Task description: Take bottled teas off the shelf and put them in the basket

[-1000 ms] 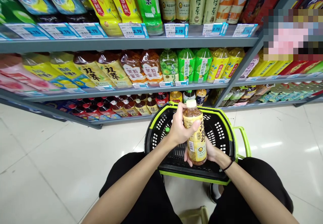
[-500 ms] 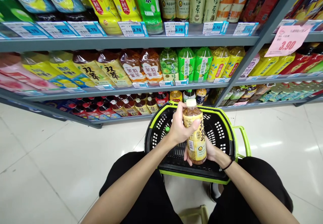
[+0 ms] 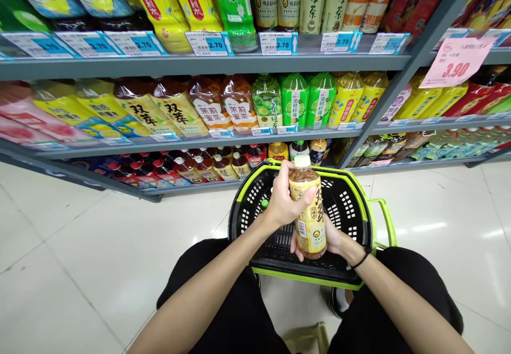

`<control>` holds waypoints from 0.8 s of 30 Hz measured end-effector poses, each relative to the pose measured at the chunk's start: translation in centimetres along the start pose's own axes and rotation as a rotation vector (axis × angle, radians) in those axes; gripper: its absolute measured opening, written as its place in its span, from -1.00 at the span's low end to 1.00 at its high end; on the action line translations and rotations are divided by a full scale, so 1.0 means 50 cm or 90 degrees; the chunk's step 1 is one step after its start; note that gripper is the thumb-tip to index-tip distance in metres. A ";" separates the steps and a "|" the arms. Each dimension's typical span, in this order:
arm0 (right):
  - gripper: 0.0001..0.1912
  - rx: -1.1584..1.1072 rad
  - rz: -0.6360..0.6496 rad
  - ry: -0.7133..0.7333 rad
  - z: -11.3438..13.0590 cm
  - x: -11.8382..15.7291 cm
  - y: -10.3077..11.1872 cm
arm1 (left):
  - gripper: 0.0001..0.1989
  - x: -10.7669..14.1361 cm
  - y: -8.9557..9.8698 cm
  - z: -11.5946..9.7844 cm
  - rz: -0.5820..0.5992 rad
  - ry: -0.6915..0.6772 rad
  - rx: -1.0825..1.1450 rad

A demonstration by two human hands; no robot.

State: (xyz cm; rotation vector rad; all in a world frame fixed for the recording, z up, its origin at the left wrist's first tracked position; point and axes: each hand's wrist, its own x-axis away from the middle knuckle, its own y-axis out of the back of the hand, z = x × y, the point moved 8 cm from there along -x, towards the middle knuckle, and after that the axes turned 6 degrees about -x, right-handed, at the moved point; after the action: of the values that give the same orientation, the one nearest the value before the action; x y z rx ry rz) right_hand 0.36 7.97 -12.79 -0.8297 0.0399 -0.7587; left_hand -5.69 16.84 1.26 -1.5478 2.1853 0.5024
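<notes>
A bottle with a yellow label and pale cap [image 3: 310,213] is held upright, tilted slightly, above a black basket with lime-green trim [image 3: 347,205]. My left hand [image 3: 286,197] wraps round its upper left side, thumb across the label. Behind the lower part of the bottle, my right hand [image 3: 332,237] supports it, with some fingertips showing at the bottle's left edge and the rest hidden. Inside the basket at the left, a green cap [image 3: 264,204] shows beside my left forearm.
Shelves [image 3: 223,65] of bottled drinks with price tags [image 3: 278,43] stand in front. A pink price sign [image 3: 457,62] hangs at the right. The basket's green handle [image 3: 385,221] sticks out to the right. Between my legs is part of a stool [image 3: 309,335] on the tiled floor [image 3: 59,247].
</notes>
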 end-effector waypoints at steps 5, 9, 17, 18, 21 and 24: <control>-0.30 -0.008 -0.014 0.002 0.001 0.000 0.002 | -0.55 0.000 0.000 -0.001 0.002 0.004 -0.003; -0.29 -0.014 -0.016 -0.002 -0.002 -0.001 0.004 | -0.55 0.001 0.001 0.002 0.004 0.007 0.001; -0.27 -0.022 -0.019 0.009 0.005 0.001 -0.002 | -0.54 0.000 0.000 0.004 0.006 0.018 0.001; -0.28 -0.024 -0.019 0.008 0.005 0.001 -0.002 | -0.54 0.000 -0.001 0.004 0.007 0.017 0.003; -0.30 -0.029 -0.014 0.006 0.005 -0.001 -0.002 | -0.55 -0.001 -0.001 0.002 0.009 0.014 0.002; -0.30 -0.032 -0.011 0.006 0.006 0.000 -0.002 | -0.55 0.000 0.000 0.004 0.004 0.017 -0.009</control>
State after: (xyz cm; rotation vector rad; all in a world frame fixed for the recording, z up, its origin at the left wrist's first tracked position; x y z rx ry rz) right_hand 0.37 8.12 -12.51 -0.8749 0.0605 -0.7814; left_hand -5.66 16.94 1.11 -1.5649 2.2120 0.5026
